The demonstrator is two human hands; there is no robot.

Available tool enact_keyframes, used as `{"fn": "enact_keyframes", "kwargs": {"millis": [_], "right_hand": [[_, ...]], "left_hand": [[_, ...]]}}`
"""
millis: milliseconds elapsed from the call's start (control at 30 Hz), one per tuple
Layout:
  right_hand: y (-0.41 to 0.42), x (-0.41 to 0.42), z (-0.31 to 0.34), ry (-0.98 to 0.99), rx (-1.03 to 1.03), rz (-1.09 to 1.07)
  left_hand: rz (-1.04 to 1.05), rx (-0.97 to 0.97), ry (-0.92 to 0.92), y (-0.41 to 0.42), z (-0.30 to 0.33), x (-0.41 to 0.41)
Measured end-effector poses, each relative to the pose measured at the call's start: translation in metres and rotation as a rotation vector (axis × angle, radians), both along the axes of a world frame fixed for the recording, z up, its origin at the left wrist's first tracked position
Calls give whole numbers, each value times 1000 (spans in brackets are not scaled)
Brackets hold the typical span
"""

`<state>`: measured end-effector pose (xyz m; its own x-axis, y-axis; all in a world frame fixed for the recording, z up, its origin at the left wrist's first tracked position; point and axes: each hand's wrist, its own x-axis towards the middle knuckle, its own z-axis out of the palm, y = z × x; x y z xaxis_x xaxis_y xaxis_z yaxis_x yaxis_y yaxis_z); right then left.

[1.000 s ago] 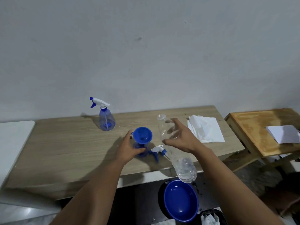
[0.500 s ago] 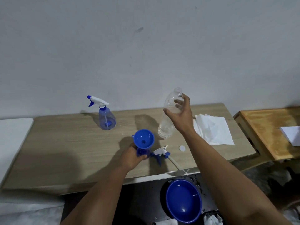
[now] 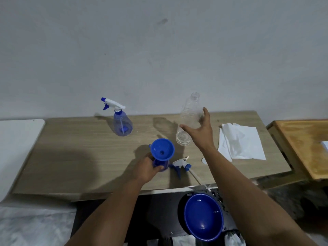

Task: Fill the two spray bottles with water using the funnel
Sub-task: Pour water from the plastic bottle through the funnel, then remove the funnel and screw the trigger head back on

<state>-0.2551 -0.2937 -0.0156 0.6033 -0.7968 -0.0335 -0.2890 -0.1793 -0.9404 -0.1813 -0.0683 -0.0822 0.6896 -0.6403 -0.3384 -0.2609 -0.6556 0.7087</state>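
Observation:
On the wooden table, my left hand grips an open blue spray bottle with a blue funnel sitting in its neck. Its white-and-blue spray head lies on the table just to the right. A clear plastic water bottle, uncapped and looking nearly empty, stands upright behind the funnel. My right hand is around it, thumb in front and fingers spread behind. A second spray bottle, with its head on, stands at the back left.
A small white cap lies by my right wrist. White paper napkins lie at the table's right end. A blue bowl sits on the floor below the front edge. An orange wooden side table stands on the right.
My right hand lifted the clear bottle from low beside the table edge and stood it upright behind the funnel. Its fingers have now loosened. My left hand stayed on the bottle with the funnel.

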Motion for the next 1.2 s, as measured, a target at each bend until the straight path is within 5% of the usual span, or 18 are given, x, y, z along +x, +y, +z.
{"fn": "enact_keyframes", "kwargs": {"millis": [133,233,367,467,1133,1200], "right_hand": [[39,-44,-10,-167,-2,-225],[65,-56,-6,-178,-149,-56],[77,-30,26,325,-247,553],[80,-5,38,650,-429,767],[96,35,56,952,-767,870],[97,38,58,979,-783,885]], "left_hand": [[-6,15,15,1,2,1],[-23,26,-4,2,5,0],[0,-3,-4,6,7,-2],[-13,-10,-11,7,10,-5],[6,110,-26,7,0,-2],[11,-37,72,6,3,-5]]}}
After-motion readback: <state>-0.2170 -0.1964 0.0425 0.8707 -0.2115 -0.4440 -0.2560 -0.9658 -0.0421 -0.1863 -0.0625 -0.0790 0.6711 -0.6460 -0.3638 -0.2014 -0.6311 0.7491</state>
